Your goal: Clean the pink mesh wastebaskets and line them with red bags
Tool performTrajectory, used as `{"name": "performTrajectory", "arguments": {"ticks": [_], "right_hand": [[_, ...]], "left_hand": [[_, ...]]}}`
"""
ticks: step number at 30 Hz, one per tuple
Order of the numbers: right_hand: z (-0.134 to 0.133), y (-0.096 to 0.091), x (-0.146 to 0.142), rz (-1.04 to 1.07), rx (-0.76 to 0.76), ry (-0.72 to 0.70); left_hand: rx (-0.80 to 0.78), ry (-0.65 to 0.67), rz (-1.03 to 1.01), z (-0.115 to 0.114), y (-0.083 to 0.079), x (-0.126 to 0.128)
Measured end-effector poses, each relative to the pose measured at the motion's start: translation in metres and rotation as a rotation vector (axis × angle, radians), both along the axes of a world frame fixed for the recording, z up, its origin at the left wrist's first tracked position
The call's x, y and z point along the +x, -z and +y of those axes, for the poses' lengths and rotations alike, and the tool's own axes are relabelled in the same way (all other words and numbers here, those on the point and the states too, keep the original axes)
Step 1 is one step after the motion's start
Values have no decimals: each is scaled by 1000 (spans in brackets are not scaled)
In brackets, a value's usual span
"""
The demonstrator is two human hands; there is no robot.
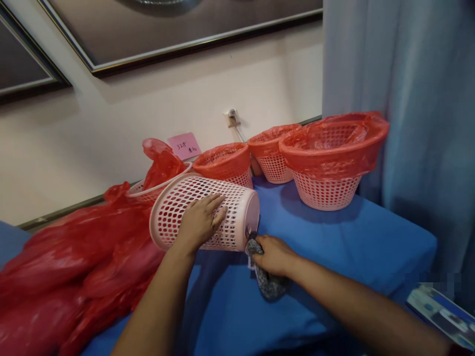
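Note:
A pale pink perforated wastebasket (174, 198) lies on its side on the blue-covered table, its solid base turned to the right. My left hand (202, 220) rests on the basket's side with the fingers spread and nothing grasped. At the lower edge of the base, my right hand (274, 254) is closed around a grey cloth (272, 287). Part of the cloth meets the basket's base and part hangs down below the hand. The basket's opening faces left, next to a heap of red plastic bags (74, 262).
Behind stand a red-lined basket (222, 158), another lined basket (274, 148) and a larger one (330, 158) at right. A basket (178, 173) holding a red bag stands near a pink note (184, 145). A blue curtain (426, 99) hangs right of the blue tablecloth (389, 232).

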State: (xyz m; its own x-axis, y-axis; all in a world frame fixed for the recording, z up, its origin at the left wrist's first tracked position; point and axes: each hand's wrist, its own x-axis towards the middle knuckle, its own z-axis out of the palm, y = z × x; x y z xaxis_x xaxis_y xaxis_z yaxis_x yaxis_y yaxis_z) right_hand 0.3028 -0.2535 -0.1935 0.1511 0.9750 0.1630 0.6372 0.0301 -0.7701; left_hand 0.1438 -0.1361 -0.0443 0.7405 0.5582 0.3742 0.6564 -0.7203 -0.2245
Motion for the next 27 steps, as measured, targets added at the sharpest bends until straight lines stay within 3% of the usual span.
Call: {"name": "performTrajectory", "arguments": {"ticks": [5,11,15,18,22,27], "right_hand": [[-20,1,-9,58,116,6],[24,8,15,11,-20,26],[44,-2,32,41,-41,122],[32,-10,26,78,67,215],[4,-5,2,102,367,92],[7,14,-4,59,91,50]], "left_hand": [[9,-2,-8,-2,1,-1],[3,-29,20,0,3,-4],[4,-34,17,2,4,-6],[6,-9,10,2,6,-6],[24,5,-2,1,6,-7],[28,-8,-2,-2,7,-7]]}}
